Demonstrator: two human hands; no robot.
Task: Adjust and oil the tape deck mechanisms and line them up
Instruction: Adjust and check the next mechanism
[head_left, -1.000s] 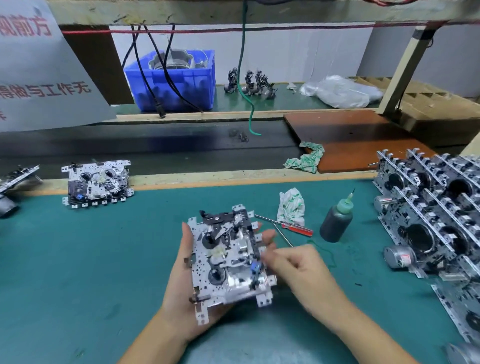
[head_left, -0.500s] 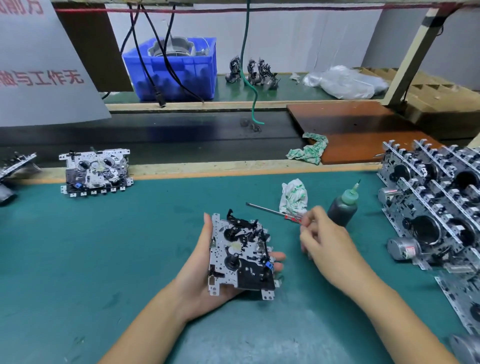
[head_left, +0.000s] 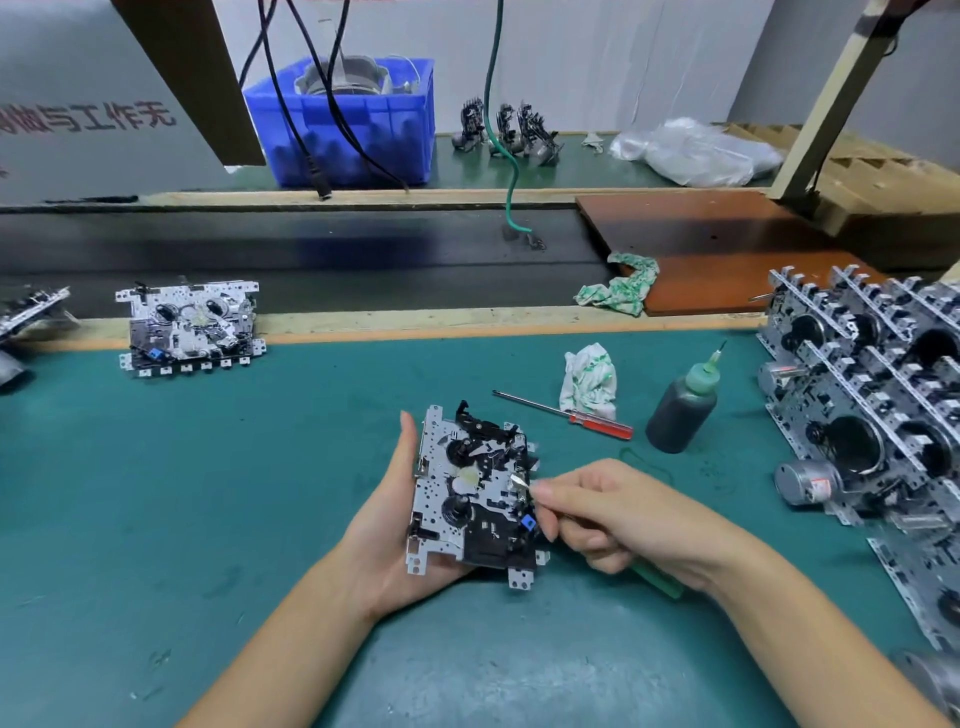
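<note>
Head view: our left hand (head_left: 395, 525) cradles the tape deck mechanism (head_left: 475, 493) above the worktop (head_left: 208, 519), while our right hand (head_left: 618, 519), off by the screwdriver (head_left: 563, 414) before, now pinches a green-handled tool (head_left: 657, 582) against it, so adjusting has likely begun.

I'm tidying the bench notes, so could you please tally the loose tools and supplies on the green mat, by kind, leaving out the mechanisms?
Screwdrivers: 1, red-handled
Oil bottles: 1
Rags: 1, white and green
Hand tools in use: 1, green-handled, held in the right hand
Total: 4
</note>
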